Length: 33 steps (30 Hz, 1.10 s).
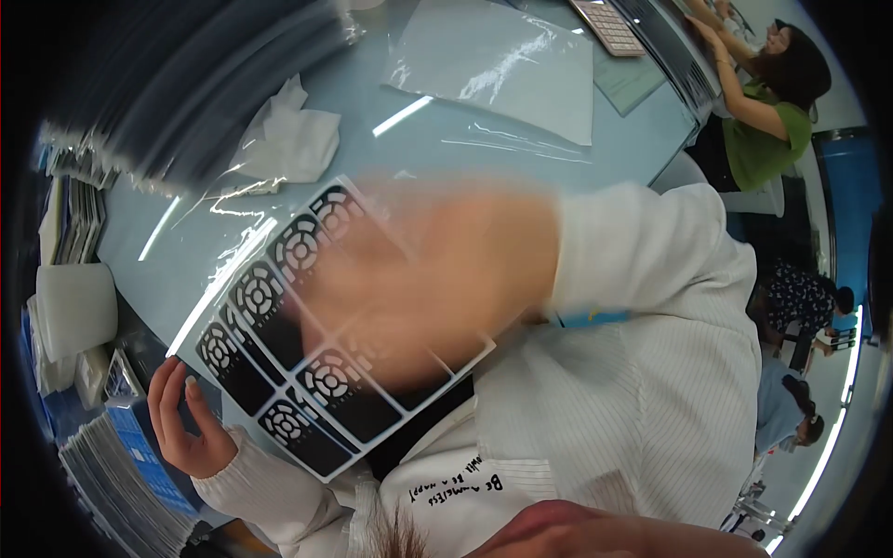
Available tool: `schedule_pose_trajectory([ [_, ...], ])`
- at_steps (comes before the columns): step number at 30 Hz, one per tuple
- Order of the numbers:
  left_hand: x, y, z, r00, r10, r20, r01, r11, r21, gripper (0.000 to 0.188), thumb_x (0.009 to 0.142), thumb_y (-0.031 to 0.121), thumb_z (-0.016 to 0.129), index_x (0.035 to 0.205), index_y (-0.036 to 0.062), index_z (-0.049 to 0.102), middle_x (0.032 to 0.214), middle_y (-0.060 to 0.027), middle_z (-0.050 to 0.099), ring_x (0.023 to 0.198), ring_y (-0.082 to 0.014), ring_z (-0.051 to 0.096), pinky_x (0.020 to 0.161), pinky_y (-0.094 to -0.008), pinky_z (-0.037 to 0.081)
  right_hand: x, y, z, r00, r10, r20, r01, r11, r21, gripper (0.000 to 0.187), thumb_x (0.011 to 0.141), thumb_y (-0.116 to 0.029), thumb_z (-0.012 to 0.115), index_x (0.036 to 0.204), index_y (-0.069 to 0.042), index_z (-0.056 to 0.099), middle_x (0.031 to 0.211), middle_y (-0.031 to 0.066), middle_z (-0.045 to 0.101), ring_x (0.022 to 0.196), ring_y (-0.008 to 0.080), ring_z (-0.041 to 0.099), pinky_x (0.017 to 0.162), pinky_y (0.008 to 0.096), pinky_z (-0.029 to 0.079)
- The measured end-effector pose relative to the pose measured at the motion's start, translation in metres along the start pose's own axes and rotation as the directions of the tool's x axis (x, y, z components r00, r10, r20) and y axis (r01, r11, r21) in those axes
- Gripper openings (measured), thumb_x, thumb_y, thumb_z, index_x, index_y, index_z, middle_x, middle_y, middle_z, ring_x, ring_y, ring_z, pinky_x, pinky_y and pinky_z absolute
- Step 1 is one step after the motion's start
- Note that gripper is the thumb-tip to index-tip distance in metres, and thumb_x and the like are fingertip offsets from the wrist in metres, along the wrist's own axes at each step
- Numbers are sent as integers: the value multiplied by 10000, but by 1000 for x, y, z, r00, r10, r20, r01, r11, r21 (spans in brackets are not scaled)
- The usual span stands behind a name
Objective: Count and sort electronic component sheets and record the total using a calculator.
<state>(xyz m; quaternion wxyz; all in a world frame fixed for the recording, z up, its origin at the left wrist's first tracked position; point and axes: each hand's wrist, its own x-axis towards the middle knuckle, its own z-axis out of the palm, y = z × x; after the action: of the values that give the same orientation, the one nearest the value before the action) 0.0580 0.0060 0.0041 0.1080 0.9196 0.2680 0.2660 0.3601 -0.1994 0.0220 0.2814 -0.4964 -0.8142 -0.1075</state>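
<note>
A sheet of black panels with white ring-shaped button patterns and white borders (258, 294) lies tilted in front of me at the table's near side. Across its upper right part sweeps my right hand (446, 279), smeared by motion, so its fingers cannot be read. It covers several panels, and whether it touches the sheet is unclear. My left hand (191, 423) is beside the sheet's left corner, thumb apart from the loosely bent fingers, with nothing visible in it. Glossy clear film (209, 302) appears along the sheet's far left edge.
On the blue-grey table (372, 158) lie a crumpled white wipe (296, 138), a clear plastic sheet (502, 70) and a pink calculator (609, 26). A large dark stack (195, 88) fills the far left. Stacked sheets (126, 488) stand near left. Other people (767, 121) work at right.
</note>
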Motion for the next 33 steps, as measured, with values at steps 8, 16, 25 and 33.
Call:
schedule_pose_trajectory([
  [8, 2, -33, 14, 948, -287, -140, 250, 940, -233, 196, 1006, 88, 578, 1105, -46, 681, 1132, -111, 694, 1040, -170, 631, 943, -279, 472, -256, 221, -137, 67, 827, -558, -903, -188, -387, 939, 711, -525, 842, 1433, -48, 479, 1422, 193, 530, 1283, 343, 538, 1074, 428, 438],
  [16, 7, -26, 23, 931, -337, -141, 294, 920, -259, 173, 983, 89, 610, 1042, -45, 703, 1057, -111, 710, 977, -173, 645, 880, -288, 489, -311, 247, -133, -168, 820, -547, -909, -344, -236, 1218, 540, -673, 880, 1494, -81, 407, 1476, 222, 463, 1347, 384, 476, 1093, 481, 422],
  [25, 6, -34, 33, 920, -377, -107, 334, 896, -292, 182, 990, 105, 608, 1052, -41, 698, 1048, -99, 712, 961, -157, 639, 866, -270, 488, -302, 121, -167, -368, 723, -585, -856, -509, -89, 1077, 603, -397, 946, 1457, -11, 417, 1311, 221, 602, 1202, 269, 601, 1000, 358, 478],
  [33, 3, -48, 32, 912, -402, -83, 366, 887, -283, 247, 997, 180, 620, 1103, -29, 696, 1054, -88, 720, 999, -144, 645, 930, -268, 483, -214, 27, -80, -26, 893, -449, -995, 19, 96, 1074, 599, -323, 957, 1416, 60, 374, 1219, 204, 614, 1087, 259, 635, 967, 337, 487],
])
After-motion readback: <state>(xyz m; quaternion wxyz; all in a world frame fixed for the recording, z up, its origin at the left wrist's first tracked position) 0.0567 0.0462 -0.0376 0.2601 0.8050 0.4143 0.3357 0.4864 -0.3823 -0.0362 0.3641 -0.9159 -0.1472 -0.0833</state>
